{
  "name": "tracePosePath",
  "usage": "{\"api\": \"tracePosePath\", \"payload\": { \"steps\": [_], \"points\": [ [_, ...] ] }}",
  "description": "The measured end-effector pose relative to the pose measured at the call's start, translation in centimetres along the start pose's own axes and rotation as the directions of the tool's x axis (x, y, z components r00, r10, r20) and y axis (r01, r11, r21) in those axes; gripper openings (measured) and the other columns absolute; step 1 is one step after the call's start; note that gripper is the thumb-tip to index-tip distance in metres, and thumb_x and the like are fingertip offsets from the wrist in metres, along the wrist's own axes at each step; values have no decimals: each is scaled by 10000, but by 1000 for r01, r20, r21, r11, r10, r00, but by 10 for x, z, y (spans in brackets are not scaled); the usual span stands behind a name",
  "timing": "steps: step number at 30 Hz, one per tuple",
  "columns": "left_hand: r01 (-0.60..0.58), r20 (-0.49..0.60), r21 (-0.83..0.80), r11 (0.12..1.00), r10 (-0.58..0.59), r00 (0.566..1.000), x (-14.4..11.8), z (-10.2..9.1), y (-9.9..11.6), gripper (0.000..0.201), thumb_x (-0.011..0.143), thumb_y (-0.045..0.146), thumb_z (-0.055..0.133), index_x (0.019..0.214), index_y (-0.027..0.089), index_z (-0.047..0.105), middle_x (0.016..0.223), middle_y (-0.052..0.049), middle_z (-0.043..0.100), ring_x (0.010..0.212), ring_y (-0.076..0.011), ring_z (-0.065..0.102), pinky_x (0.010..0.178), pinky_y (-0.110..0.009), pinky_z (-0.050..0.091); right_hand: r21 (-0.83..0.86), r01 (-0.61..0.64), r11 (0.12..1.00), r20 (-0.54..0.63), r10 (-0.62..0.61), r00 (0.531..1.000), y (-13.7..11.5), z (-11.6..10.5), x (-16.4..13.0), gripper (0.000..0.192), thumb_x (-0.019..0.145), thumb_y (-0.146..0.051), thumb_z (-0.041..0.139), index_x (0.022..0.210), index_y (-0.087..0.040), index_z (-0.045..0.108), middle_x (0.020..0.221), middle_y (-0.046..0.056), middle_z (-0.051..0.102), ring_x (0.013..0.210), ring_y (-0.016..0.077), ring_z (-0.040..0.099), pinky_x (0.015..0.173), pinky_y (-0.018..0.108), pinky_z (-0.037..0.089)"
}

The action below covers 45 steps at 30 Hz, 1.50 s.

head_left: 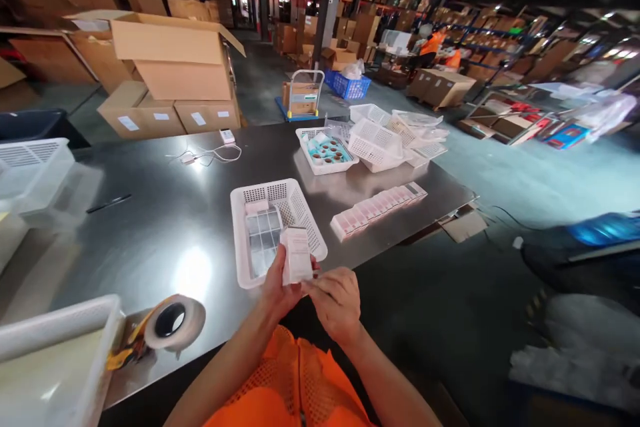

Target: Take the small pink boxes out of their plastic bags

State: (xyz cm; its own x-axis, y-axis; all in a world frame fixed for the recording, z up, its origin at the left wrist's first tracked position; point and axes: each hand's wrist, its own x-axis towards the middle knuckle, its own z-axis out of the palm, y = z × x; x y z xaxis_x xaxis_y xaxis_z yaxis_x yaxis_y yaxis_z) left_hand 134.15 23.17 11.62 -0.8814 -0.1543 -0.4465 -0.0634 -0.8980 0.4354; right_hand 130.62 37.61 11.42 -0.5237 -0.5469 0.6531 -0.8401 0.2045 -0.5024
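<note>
White box [297,257] — between left fingers [278,265]

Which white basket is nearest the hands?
The basket just beyond the left hand, with a silvery gridded sheet inside; the held box overlaps its near edge in view. The turquoise-filled basket and the other white ones stand farther off.

The held box [297,257] is pinkish white, the mesh vest [267,373] orange.
</note>
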Motion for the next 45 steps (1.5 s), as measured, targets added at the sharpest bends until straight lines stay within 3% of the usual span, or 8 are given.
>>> {"api": "tracePosePath", "payload": {
  "steps": [6, 9, 13, 16, 17, 21, 34, 45],
  "points": [
    [-162, -114, 257, 953, 196, 974, 43, 23, 14, 632, 714, 765, 615, 908, 169, 695, 793, -87, 706, 783, -260, 681, 716, -377, 561, 294, -202, 934, -146, 252, 957, 32, -4, 41, 132, 905, -213, 589, 1003, -274, 652, 881, 35, 683, 853, 210, 645, 783, 390, 514],
    [-334, -37, 448, 829, 391, 920, 54, 30, 14, 525, 727, 661, 693, 992, 208, 713, 895, -75, 704, 988, -276, 635, 915, -376, 493, 530, -372, 762, 2, 437, 899, 63, -13, 69, 423, 896, -324, 634, 1303, -277, 528, 1194, 92, 594, 1008, 222, 616, 781, 360, 541],
    [-513, 210, 808, 289, 672, 710, 68, 39, 8, 457, 666, 401, 838, 1075, 235, 722, 1015, -84, 658, 1031, -290, 571, 976, -404, 419, 554, -447, 702, 277, 351, 894, 116, -25, 99, 527, 835, -369, 710, 1336, -302, 563, 1171, 69, 560, 990, 199, 592, 804, 326, 524],
    [-555, -45, 764, 328, 886, 461, 86, 53, -5, 664, 572, 342, 904, 1174, 285, 630, 1228, -61, 582, 1181, -278, 512, 989, -380, 413, 592, -436, 677, 239, 369, 898, 142, -25, 108, 419, 826, -369, 709, 1231, -292, 636, 1092, 53, 533, 952, 187, 564, 831, 333, 501],
    [-591, -171, 667, 453, 866, 470, 94, 59, -10, 662, 596, 392, 890, 1184, 291, 605, 1256, -54, 572, 1199, -270, 513, 980, -372, 424, 628, -439, 642, 216, 398, 892, 148, -24, 108, 404, 830, -377, 699, 1218, -284, 629, 1089, 55, 518, 936, 185, 558, 811, 328, 504],
    [-530, -277, 205, 823, 568, 775, 127, 95, -31, 541, 744, 663, 680, 990, 181, 665, 1003, -89, 682, 930, -259, 651, 822, -381, 521, 739, -427, 521, 229, 402, 887, 169, -27, 106, 235, 799, -375, 726, 976, -246, 642, 1045, 48, 495, 934, 194, 564, 782, 317, 512],
    [-819, -410, 372, 437, 869, 277, 128, 111, -52, 437, 702, 363, 823, 1068, 263, 606, 979, 0, 634, 811, -138, 618, 718, -227, 510, 570, -559, 602, 658, 73, 749, 226, -38, 124, 300, 831, -392, 724, 1093, -248, 735, 986, 59, 644, 818, 183, 600, 661, 284, 493],
    [-780, -202, 418, 467, 884, 421, 129, 98, -14, 584, 733, 429, 782, 1230, 268, 520, 1002, -41, 662, 848, -206, 665, 801, -351, 537, 673, -600, 433, 617, 119, 778, 204, -30, 139, 170, 817, -374, 737, 758, -216, 720, 863, 41, 632, 796, 160, 621, 669, 250, 508]
  ]
}}
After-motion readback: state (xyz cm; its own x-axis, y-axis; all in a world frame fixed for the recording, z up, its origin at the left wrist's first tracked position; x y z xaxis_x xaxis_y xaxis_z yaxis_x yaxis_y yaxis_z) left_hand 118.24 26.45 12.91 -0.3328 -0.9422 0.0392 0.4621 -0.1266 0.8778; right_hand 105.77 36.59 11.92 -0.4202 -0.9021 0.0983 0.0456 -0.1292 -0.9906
